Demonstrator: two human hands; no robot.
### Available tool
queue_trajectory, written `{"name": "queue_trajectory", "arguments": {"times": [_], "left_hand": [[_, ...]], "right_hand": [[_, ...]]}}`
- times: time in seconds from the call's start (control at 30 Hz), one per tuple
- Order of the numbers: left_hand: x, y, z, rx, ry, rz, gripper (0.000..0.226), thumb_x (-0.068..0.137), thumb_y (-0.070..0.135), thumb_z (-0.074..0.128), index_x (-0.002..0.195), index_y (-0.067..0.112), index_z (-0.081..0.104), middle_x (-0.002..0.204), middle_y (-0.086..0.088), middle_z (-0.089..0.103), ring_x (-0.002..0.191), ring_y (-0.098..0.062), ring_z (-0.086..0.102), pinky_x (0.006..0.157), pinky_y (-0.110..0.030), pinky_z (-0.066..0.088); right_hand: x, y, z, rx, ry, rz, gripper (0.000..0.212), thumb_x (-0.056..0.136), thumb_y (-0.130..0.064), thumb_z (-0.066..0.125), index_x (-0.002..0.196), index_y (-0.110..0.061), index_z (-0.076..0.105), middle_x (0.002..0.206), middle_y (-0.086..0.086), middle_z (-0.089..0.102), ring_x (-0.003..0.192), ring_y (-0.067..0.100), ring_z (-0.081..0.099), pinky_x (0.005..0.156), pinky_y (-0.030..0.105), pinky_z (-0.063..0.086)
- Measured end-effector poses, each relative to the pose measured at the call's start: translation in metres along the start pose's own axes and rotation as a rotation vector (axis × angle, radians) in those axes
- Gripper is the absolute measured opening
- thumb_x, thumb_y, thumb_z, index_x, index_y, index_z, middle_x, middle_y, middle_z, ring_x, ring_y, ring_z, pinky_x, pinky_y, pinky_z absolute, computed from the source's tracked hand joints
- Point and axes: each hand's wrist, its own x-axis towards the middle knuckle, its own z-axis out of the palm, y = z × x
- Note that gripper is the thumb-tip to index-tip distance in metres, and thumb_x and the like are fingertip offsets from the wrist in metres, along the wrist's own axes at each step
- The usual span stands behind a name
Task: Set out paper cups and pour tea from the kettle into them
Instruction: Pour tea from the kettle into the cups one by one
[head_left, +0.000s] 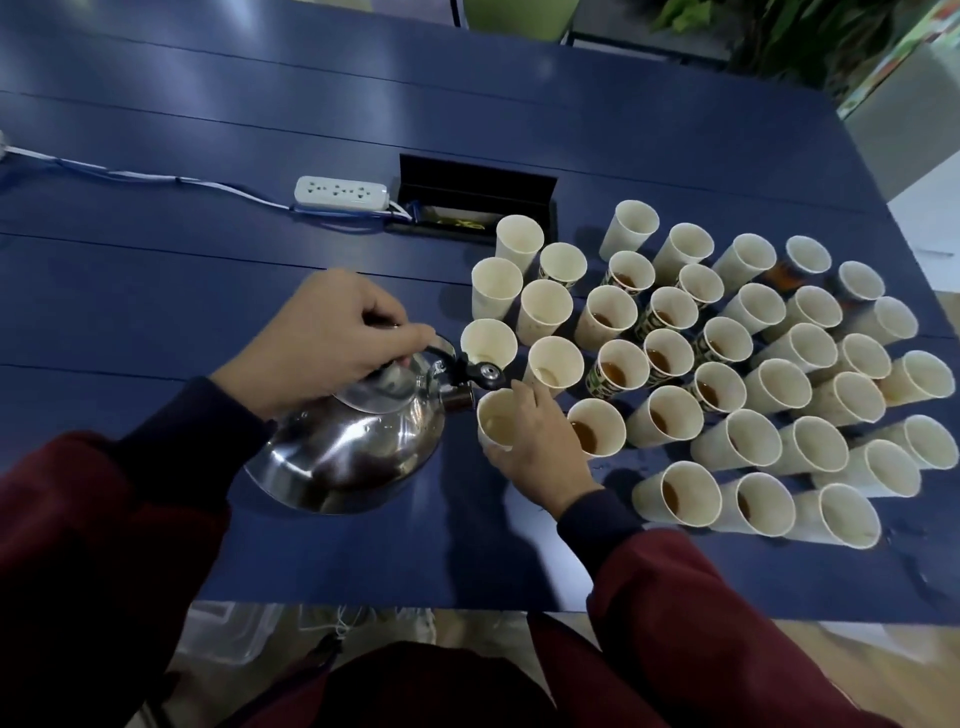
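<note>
My left hand (322, 343) grasps the tilted kettle (353, 452); my right hand (540, 447) grasps the near-left cup (496, 423) at its spout.

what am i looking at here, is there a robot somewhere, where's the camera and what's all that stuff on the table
There is no robot here: these are a person's two bare hands, in dark red sleeves. The single picture comes from a wide-angle camera worn on the person's head, looking forward and down, which is why the edges look bent. The left hand grips the handle of a shiny steel kettle, which is tilted with its spout towards a paper cup. The right hand holds that cup on the blue table. To the right stand many other cups; several hold brown tea, and others look empty. Further back lie a white power strip and an open cable hatch set into the table top.
</note>
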Motion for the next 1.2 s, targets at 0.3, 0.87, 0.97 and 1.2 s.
{"name": "queue_trajectory", "arguments": {"times": [0.3,0.87,0.97,1.2], "left_hand": [[0.008,0.012,0.018,0.165,-0.054,0.068,0.033,0.087,0.035,0.072,0.058,0.018,0.073,0.047,0.006,0.055,0.052,-0.008,0.049,0.055,-0.015,0.033],[0.023,0.029,0.043,0.330,-0.080,0.169,0.044,0.084,0.048,0.062,0.062,0.011,0.072,0.049,-0.005,0.057,0.058,-0.023,0.050,0.063,-0.023,0.038],[0.025,0.033,0.046,0.338,-0.079,0.169,0.048,0.080,0.051,0.056,0.061,0.010,0.071,0.050,-0.011,0.051,0.060,-0.026,0.047,0.061,-0.022,0.036],[0.028,0.037,0.049,0.408,-0.060,0.172,0.053,0.077,0.054,0.049,0.061,0.008,0.069,0.052,-0.014,0.049,0.053,-0.023,0.039,0.063,-0.042,0.045]], "right_hand": [[-0.002,0.017,0.017,0.303,0.085,-0.035,0.071,0.079,-0.024,0.081,0.139,-0.012,0.046,0.132,0.005,0.056,0.119,0.023,0.057,0.092,0.020,0.039],[0.004,0.022,0.027,0.522,0.121,-0.099,0.057,0.077,-0.020,0.082,0.126,-0.014,0.055,0.121,0.004,0.061,0.109,0.019,0.060,0.091,0.031,0.049],[0.005,0.024,0.026,0.530,0.123,-0.100,0.057,0.076,-0.020,0.083,0.125,-0.015,0.055,0.121,0.003,0.060,0.107,0.018,0.060,0.090,0.027,0.048],[0.007,0.030,0.018,0.524,0.082,-0.097,0.058,0.075,-0.024,0.086,0.123,-0.023,0.054,0.119,-0.001,0.061,0.106,0.013,0.060,0.090,0.026,0.049]]}}
